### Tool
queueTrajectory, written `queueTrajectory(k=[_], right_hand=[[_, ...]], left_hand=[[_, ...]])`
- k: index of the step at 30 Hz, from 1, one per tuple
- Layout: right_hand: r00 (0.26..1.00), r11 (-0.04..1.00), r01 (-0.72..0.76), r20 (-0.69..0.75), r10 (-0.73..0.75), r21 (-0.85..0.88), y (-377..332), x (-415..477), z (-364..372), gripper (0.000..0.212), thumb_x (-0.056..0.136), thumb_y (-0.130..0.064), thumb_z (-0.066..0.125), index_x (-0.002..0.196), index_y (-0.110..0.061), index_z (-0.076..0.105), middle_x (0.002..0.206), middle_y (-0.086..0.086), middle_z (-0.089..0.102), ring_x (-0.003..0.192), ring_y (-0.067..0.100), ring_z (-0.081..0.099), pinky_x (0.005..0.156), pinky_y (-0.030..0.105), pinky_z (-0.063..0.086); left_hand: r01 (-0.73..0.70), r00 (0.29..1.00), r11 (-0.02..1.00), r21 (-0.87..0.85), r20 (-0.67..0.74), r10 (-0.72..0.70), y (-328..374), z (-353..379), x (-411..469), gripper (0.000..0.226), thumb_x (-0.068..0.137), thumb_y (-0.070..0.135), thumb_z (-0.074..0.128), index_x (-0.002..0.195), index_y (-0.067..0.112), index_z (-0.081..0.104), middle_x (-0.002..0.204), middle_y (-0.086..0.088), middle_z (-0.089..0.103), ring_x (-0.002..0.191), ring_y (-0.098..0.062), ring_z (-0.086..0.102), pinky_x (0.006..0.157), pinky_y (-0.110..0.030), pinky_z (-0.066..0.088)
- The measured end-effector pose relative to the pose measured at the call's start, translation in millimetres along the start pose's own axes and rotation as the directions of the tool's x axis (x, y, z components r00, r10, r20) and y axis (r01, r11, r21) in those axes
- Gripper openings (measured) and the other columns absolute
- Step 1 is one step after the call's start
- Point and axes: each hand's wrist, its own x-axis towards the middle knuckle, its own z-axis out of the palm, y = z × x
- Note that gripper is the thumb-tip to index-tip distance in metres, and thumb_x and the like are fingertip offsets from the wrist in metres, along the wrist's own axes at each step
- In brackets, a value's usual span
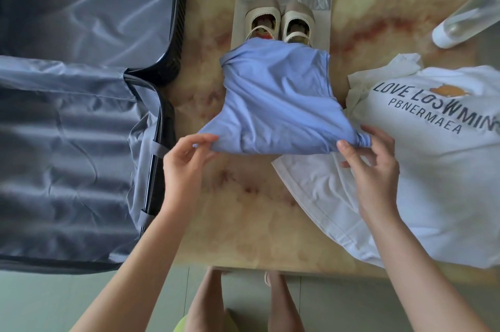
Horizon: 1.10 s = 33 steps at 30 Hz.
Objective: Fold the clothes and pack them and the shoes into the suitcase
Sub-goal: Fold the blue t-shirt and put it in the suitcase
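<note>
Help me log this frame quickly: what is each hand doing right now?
Left hand: pinches the blue garment at its near left corner.
Right hand: pinches the same garment at its near right corner.

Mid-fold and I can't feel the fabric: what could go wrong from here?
The blue top lies over the heels of the shoes, so pulling it may drag them. The left hand and right hand pinch only its near corners, so the fold may sag open when lifted.
</note>
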Motion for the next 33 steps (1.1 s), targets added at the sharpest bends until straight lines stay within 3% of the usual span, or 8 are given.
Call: queueTrajectory(k=[3, 8, 12, 14, 19, 23, 26, 33], right_hand=[[0.992, 0.985, -0.125, 0.047, 0.120, 0.120, -6.9, 9.4, -6.2, 0.005, 0.091, -0.010, 0.062, 0.090, -0.015, 0.062, 0.093, 0.005, 0.066, 0.077, 0.015, 0.069, 0.061, 0.026, 0.053], [0.991, 0.995, -0.089, 0.100, 0.085, 0.040, -17.3, 21.3, -8.9, 0.024, 0.101, -0.010, 0.042, 0.085, -0.014, 0.059, 0.070, 0.002, 0.068, 0.066, 0.020, 0.070, 0.055, 0.026, 0.052], [0.995, 0.986, -0.096, 0.014, 0.095, 0.136, -20.1, 22.9, 2.0, 0.016, 0.102, -0.014, 0.040, 0.109, -0.012, 0.054, 0.119, 0.024, 0.054, 0.071, 0.013, 0.067, 0.055, 0.024, 0.052], [0.997, 0.975, -0.081, 0.009, 0.081, 0.209, -25.6, 23.9, 5.0, 0.018, 0.102, -0.015, 0.040, 0.116, -0.019, 0.051, 0.131, 0.021, 0.047, 0.072, 0.013, 0.066, 0.066, 0.027, 0.055], [0.992, 0.954, -0.073, 0.123, 0.038, 0.292, -52.4, 18.5, 13.4, 0.017, 0.102, -0.011, 0.038, 0.091, -0.013, 0.050, 0.080, -0.002, 0.066, 0.079, 0.022, 0.069, 0.066, 0.034, 0.055], [0.988, 0.946, -0.088, 0.146, 0.044, 0.311, -60.6, 24.6, 17.7, 0.020, 0.101, -0.009, 0.038, 0.112, -0.014, 0.053, 0.097, 0.002, 0.067, 0.085, 0.019, 0.068, 0.059, 0.029, 0.053], [0.973, 0.936, -0.126, 0.224, 0.052, 0.329, -62.8, 32.3, 18.7, 0.055, 0.096, -0.010, 0.052, 0.146, -0.014, 0.031, 0.119, 0.004, 0.062, 0.091, 0.014, 0.065, 0.067, 0.027, 0.053], [0.962, 0.993, 0.023, 0.269, -0.055, 0.120, -57.1, 38.2, 14.5, 0.075, 0.081, 0.007, 0.067, 0.144, -0.024, 0.040, 0.103, -0.013, 0.059, 0.083, 0.005, 0.067, 0.071, 0.025, 0.054]], left_hand=[[-0.031, 0.999, 0.999, -0.032, -0.031, 0.030, 12.4, -7.9, 14.1, 0.022, 0.095, 0.003, 0.053, 0.096, 0.017, 0.071, 0.091, 0.007, 0.071, 0.095, -0.010, 0.065, 0.081, -0.025, 0.053], [-0.080, 0.997, 0.997, 0.021, -0.019, 0.081, 39.3, -5.4, 27.5, 0.021, 0.096, 0.003, 0.053, 0.104, 0.012, 0.069, 0.091, -0.010, 0.064, 0.089, -0.011, 0.064, 0.080, -0.023, 0.054], [-0.137, 0.984, 0.980, 0.143, 0.138, 0.117, 43.8, 5.6, 15.8, 0.025, 0.093, 0.006, 0.059, 0.104, 0.026, 0.070, 0.108, -0.013, 0.064, 0.098, -0.013, 0.065, 0.088, -0.027, 0.053], [-0.175, 0.974, 0.961, 0.213, 0.180, 0.138, 47.5, 3.6, 12.0, 0.038, 0.084, 0.003, 0.069, 0.111, 0.030, 0.066, 0.109, -0.002, 0.061, 0.091, 0.000, 0.063, 0.086, -0.015, 0.049], [-0.294, 0.955, 0.865, 0.406, 0.084, 0.285, 54.0, -8.8, 22.1, 0.035, 0.079, 0.005, 0.074, 0.103, 0.029, 0.069, 0.091, 0.010, 0.060, 0.074, 0.003, 0.056, 0.074, -0.011, 0.043], [-0.333, 0.935, 0.824, 0.459, 0.047, 0.352, 66.5, -5.2, 30.1, 0.026, 0.080, 0.003, 0.068, 0.095, 0.024, 0.071, 0.091, 0.002, 0.064, 0.072, 0.002, 0.054, 0.068, -0.007, 0.036], [-0.331, 0.934, 0.826, 0.456, 0.036, 0.355, 75.8, -1.1, 36.5, 0.023, 0.081, 0.004, 0.066, 0.095, 0.022, 0.072, 0.096, 0.001, 0.067, 0.078, -0.002, 0.057, 0.071, -0.006, 0.037], [-0.306, 0.944, 0.843, 0.442, 0.030, 0.327, 72.1, -1.6, 40.3, 0.022, 0.082, 0.005, 0.065, 0.096, 0.020, 0.073, 0.096, 0.000, 0.066, 0.078, -0.004, 0.059, 0.072, -0.017, 0.045]])
